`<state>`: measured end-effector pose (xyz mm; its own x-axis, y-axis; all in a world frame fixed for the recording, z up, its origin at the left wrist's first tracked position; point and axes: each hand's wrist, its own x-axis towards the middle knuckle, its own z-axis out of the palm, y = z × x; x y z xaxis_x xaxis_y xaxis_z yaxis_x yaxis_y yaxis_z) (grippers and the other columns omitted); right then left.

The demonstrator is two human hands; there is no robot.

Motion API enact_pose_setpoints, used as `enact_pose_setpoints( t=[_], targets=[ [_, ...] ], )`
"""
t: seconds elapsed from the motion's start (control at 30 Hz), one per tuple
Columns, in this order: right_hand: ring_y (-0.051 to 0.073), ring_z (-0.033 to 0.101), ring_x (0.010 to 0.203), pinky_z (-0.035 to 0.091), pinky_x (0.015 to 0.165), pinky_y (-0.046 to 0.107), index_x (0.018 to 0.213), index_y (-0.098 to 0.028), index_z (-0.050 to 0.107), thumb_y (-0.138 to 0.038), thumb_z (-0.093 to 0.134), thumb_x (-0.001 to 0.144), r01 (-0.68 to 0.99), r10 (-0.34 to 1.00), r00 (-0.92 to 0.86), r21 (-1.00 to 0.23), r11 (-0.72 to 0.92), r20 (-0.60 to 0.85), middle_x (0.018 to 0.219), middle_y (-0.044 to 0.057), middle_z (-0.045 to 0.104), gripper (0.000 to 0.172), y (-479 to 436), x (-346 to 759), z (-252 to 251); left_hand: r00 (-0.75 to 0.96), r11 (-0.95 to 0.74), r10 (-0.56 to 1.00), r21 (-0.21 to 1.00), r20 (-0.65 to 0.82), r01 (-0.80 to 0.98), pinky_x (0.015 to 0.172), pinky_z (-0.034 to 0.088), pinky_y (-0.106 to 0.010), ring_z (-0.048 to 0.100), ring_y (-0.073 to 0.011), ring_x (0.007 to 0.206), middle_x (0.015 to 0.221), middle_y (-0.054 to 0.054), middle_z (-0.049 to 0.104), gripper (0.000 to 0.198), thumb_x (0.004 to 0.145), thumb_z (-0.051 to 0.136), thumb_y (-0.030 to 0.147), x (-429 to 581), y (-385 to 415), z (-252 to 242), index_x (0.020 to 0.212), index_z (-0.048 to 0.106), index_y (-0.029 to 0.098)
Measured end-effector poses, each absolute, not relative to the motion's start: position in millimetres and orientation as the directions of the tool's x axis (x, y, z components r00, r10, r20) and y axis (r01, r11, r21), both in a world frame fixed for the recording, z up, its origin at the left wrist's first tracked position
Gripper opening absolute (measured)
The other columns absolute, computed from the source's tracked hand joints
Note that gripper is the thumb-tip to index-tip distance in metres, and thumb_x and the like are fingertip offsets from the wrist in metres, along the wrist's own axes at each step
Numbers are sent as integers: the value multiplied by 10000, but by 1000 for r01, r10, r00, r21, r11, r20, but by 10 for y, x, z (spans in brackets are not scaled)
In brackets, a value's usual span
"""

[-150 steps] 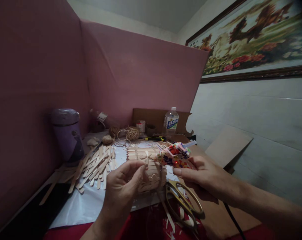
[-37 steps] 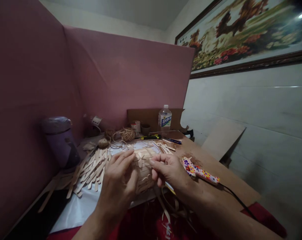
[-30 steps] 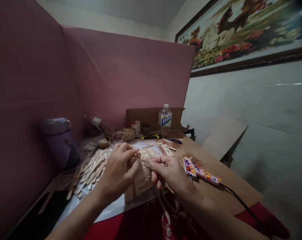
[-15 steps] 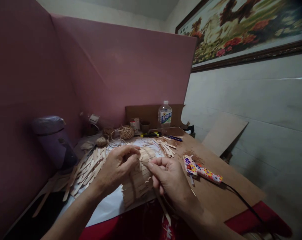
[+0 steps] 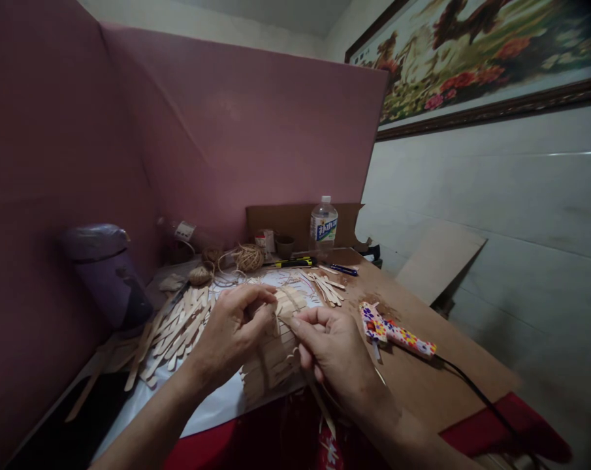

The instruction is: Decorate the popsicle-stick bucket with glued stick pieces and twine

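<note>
A panel of pale wooden craft sticks, joined side by side with a band across it, lies tilted at the table's front. Over its upper part, my left hand is closed, its thumb and fingertips together at a small pale piece I cannot make out clearly. My right hand pinches a thin, pale strip between thumb and index finger, close to the left fingertips. Below the right palm, a flat narrow strip hangs down toward the red cloth. The fingers hide part of the panel.
Loose craft sticks are heaped on the left; several more lie behind. A twine ball, utility knife and bottle stand or lie farther back. On the right is a flowered glue gun with a black cord.
Both hands keep nearly the same pose over the stick panel, with only slight finger movement. The whole view has shifted a little.
</note>
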<state>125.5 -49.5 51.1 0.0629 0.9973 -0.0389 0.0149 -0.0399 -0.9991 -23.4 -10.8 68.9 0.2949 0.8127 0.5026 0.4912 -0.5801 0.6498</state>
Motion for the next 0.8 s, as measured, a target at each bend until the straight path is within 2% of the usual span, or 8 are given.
enact_pose_setpoints(
  t=[0.47, 0.63, 0.8],
  targets=[
    [27, 313, 242, 171, 281, 156, 683, -164, 537, -333, 608, 755, -31, 997, 9, -996, -81, -81, 360, -75, 503, 197, -491, 1321, 501, 326, -591, 804, 599, 498, 541, 863, 433, -365, 582, -208, 1013, 1065, -36, 666, 119, 792, 538, 224, -227, -197, 674, 832, 650, 223],
    [23, 321, 244, 182, 287, 152, 630, -160, 534, -278, 584, 760, -13, 995, -47, -996, -92, -91, 361, -75, 501, 183, -467, 1367, 551, 370, -605, 792, 543, 486, 582, 842, 419, -359, 575, -196, 962, 1063, -27, 651, 78, 776, 552, 220, -218, -205, 703, 816, 620, 216],
    [21, 332, 239, 191, 281, 142, 550, -158, 526, -224, 551, 737, 2, 993, -76, -996, -87, -87, 352, -64, 512, 200, -435, 1381, 576, 366, -585, 802, 497, 472, 641, 814, 407, -378, 568, -212, 907, 1025, -40, 650, 99, 761, 581, 298, -188, -209, 728, 802, 594, 209]
  ],
)
